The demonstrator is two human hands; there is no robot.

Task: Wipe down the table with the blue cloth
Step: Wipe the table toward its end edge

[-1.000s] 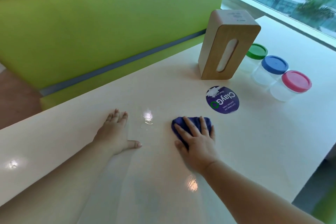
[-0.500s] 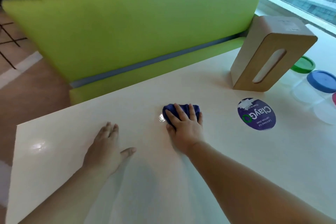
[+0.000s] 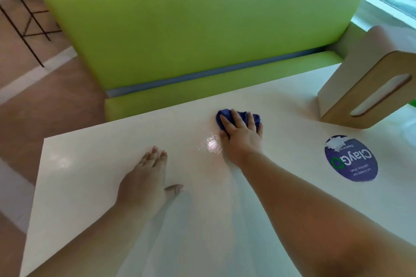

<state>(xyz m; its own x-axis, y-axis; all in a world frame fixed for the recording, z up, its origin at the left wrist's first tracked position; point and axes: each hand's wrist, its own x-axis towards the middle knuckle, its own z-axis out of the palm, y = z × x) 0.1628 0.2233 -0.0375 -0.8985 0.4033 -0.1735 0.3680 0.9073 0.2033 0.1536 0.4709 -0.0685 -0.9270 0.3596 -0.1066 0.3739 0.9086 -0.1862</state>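
Blue cloth [image 3: 238, 117] position: bunched on the table [image 3: 90, 164], near the far edge, directly under my right hand [image 3: 242, 138]. The right hand lies palm-down on top of the cloth with the fingers spread and pressing it flat against the surface; only the cloth's far rim and both side edges show past the fingertips. My left hand [image 3: 146, 183] rests flat on the bare table, nearer to me and to the left of the cloth, well apart from it, fingers held together and extended, thumb angled out to the right; it holds nothing. A bright glare patch [image 3: 212, 145] sits on the tabletop between the two hands, just beside the right wrist. To the right of the cloth stands a wooden tissue box [image 3: 369, 87] with a slot in its front face; its right side is cut off by the frame edge. Nearer to me than the box, a round purple sticker [image 3: 351, 158] lies flat on the table; its large lettering reads upside down and the small print is too blurred to read. A green bench [image 3: 191, 29] runs behind the far edge of the table. The portion of the cloth beneath my palm is hidden, so I cannot tell how it is folded. Both forearms leave the frame at the bottom.
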